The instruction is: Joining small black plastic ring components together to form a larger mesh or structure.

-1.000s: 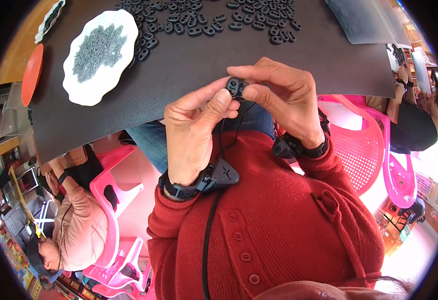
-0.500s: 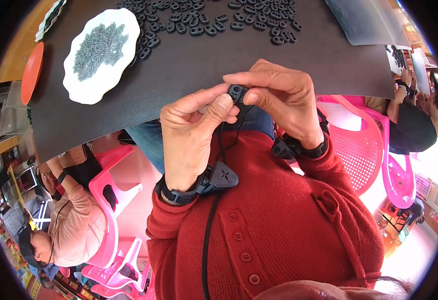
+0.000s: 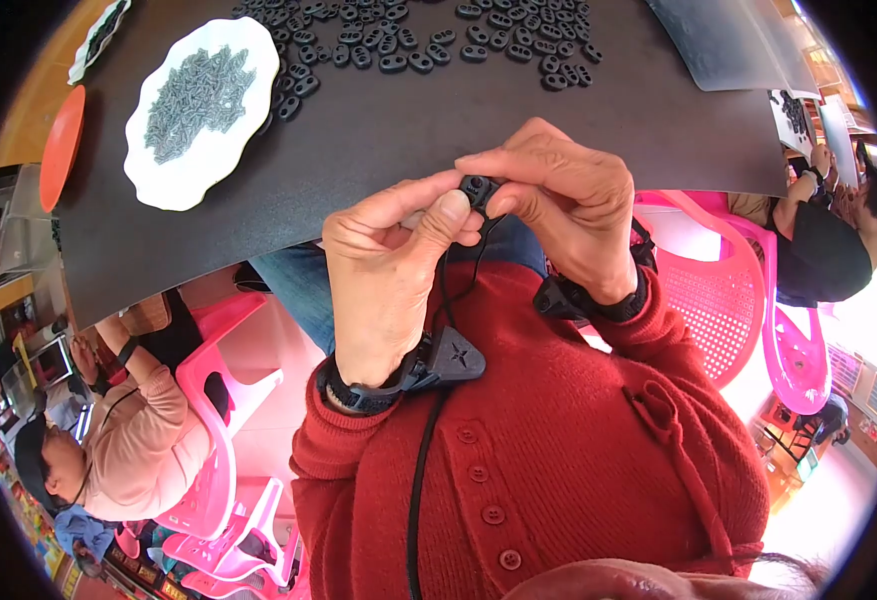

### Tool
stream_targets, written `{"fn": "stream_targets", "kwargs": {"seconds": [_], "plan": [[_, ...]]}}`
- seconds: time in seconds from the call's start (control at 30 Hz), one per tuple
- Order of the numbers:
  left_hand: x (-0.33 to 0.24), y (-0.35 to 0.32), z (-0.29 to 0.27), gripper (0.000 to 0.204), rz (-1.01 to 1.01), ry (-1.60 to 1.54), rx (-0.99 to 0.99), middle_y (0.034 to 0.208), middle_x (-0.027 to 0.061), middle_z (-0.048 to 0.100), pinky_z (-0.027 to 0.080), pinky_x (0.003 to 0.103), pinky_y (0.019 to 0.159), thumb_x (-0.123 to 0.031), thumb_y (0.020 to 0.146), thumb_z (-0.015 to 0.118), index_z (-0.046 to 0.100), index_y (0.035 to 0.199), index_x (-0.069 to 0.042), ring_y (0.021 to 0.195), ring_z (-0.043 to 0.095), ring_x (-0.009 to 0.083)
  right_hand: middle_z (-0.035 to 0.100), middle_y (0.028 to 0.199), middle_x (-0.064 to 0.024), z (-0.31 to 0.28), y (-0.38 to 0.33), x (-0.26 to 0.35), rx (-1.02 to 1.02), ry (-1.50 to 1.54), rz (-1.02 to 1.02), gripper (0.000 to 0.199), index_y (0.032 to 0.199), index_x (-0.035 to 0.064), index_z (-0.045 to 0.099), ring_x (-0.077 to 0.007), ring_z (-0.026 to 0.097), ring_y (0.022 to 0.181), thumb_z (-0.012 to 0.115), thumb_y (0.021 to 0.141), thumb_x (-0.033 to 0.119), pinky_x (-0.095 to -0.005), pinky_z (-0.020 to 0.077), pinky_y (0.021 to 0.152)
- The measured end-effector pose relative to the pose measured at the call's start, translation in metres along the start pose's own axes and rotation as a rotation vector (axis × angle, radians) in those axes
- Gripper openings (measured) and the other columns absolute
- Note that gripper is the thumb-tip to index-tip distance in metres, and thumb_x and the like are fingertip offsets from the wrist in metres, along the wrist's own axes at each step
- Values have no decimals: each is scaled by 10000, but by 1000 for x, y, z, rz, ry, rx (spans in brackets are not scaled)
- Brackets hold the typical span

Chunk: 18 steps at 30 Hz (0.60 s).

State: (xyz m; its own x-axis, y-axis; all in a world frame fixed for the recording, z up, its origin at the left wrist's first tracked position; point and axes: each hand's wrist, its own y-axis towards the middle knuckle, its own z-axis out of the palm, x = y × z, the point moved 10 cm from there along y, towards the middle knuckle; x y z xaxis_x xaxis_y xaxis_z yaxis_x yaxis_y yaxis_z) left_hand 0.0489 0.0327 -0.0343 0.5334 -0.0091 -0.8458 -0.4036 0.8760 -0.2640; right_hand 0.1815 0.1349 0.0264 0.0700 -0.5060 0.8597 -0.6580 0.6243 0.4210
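Note:
Between my two hands, just past the table's near edge, is a small black two-hole cord lock [image 3: 477, 188]. The thumb and fingers of my left hand [image 3: 388, 250] pinch it from the left. From the right, the thumb and index finger of my right hand [image 3: 573, 200] close on it, covering part of that side. Whether a smaller part sits inside it is too small to tell. Several like black pieces [image 3: 388, 45] are spread over the far table. To the left, a white scalloped plate [image 3: 163, 188] holds a heap of small grey springs [image 3: 198, 100].
An orange-red dish [image 3: 62, 150] lies at the table's left edge. A translucent plastic sheet [image 3: 728, 45] is at the far right. Pink chairs [image 3: 708, 310] stand on both sides, with a seated person [image 3: 148, 440] at left and another person [image 3: 823, 225] at right.
My right hand has shifted slightly, its fingers covering more of the cord lock. The cord lock stays pinched between both hands. The person at left has raised their head a little.

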Motion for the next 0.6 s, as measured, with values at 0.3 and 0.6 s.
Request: {"fn": "stream_targets", "kwargs": {"seconds": [0.3, 0.6], "plan": [[3, 4, 11, 237, 4, 61, -20, 968, 137, 826, 642, 275, 780, 43, 1020, 790, 801, 1256, 71, 835, 785, 155, 821, 868, -38, -8, -4, -6, -100, -45, 26, 264, 1149, 38, 867, -179, 713, 811, 836, 894, -24, -333, 565, 862], [-11, 19, 30, 242, 33, 4, 22, 1060, 123, 834, 642, 267, 790, -17, 1031, 809, 808, 1262, 54, 875, 776, 145, 726, 966, -55, -26, 3, -24, -64, 423, 260, 442, 1347, -45, 787, -126, 648, 918, 842, 1020, 248, -289, 537, 819]]}}
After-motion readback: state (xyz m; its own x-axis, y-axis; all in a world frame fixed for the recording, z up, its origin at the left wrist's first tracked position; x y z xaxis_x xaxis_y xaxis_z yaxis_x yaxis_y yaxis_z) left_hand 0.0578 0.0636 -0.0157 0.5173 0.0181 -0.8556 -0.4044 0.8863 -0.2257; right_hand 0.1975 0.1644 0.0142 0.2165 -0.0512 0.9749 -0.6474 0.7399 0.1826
